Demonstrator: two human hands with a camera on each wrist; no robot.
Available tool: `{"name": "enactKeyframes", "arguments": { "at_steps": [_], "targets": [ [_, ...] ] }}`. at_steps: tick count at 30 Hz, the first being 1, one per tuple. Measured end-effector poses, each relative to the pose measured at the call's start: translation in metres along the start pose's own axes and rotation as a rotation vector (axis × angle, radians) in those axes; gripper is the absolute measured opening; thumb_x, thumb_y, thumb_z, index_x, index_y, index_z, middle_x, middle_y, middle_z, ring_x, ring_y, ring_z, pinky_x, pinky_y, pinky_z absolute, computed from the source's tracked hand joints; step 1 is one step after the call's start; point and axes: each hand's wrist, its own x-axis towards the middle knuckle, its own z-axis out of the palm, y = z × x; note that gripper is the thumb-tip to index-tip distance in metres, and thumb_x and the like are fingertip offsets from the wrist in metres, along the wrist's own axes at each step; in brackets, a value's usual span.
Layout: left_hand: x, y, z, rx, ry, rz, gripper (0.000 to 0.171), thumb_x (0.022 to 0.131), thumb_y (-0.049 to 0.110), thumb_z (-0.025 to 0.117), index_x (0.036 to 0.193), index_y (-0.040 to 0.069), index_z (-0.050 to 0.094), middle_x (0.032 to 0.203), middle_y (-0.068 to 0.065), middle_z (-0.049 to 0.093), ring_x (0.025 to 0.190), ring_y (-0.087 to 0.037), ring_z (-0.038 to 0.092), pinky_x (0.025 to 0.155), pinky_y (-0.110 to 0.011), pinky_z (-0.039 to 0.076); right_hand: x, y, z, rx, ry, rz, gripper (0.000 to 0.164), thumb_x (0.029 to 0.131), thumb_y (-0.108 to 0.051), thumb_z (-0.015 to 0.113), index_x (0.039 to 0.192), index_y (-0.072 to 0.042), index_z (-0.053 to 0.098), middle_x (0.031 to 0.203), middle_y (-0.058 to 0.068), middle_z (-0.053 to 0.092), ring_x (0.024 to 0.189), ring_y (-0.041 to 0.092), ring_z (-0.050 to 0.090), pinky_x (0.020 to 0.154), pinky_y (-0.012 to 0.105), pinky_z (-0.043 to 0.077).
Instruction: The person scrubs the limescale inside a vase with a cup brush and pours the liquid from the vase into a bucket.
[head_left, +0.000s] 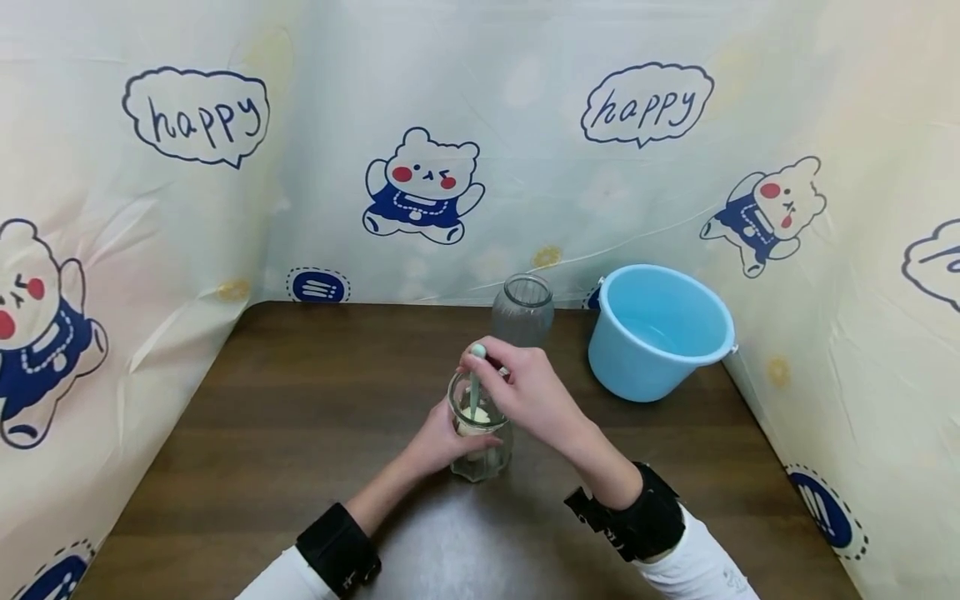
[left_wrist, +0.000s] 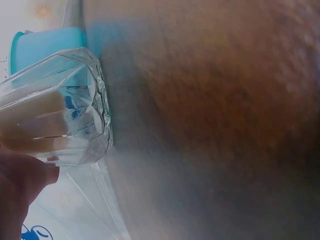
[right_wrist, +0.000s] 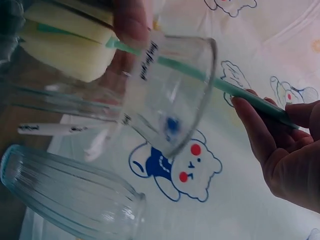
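A clear glass jar (head_left: 483, 464) with a faceted base stands near the middle of the table, its mouth facing up. My left hand (head_left: 438, 442) grips its side, thumb across the front below the rim. In my right hand (head_left: 528, 387), fingers and thumb pinch the green handle of a sponge bottle brush (right_wrist: 240, 92). The handle passes down through the jar's mouth. Inside the glass, the pale yellow sponge head (right_wrist: 70, 55) shows in the right wrist view. The faceted base (left_wrist: 102, 107) is close over the tabletop in the left wrist view.
Behind my hands stands a second, ribbed glass jar (head_left: 522, 308). A light blue bucket (head_left: 637, 367) is at the back right of the brown wooden table (head_left: 315, 400). Printed curtains with bears (head_left: 423, 187) hang around the back and sides.
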Motion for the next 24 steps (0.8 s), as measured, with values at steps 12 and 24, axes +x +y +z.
{"name": "enactKeyframes", "arguments": {
  "at_steps": [12, 24],
  "targets": [
    [0.0, 0.002, -0.006, 0.039, -0.076, 0.03, 0.087, 0.092, 0.02, 0.083, 0.16, 0.022, 0.03, 0.145, -0.003, 0.058, 0.128, -0.022, 0.06, 0.107, -0.036, 0.049, -0.003, 0.004, 0.003, -0.009, -0.058, 0.045, 0.011, 0.102, -0.016, 0.069, 0.112, -0.011, 0.071, 0.098, 0.004, 0.074, 0.083, 0.014, 0.067, 0.075, 0.027, 0.06],
    [0.007, 0.017, -0.014, 0.103, -0.076, -0.086, 0.085, 0.08, 0.021, 0.092, 0.149, 0.012, 0.043, 0.141, -0.003, 0.059, 0.122, -0.016, 0.061, 0.104, -0.037, 0.05, 0.003, -0.015, -0.024, 0.067, 0.038, 0.03, 0.011, 0.104, -0.015, 0.066, 0.11, -0.01, 0.073, 0.102, 0.005, 0.078, 0.083, 0.021, 0.072, 0.074, 0.034, 0.061]
  ]
}}
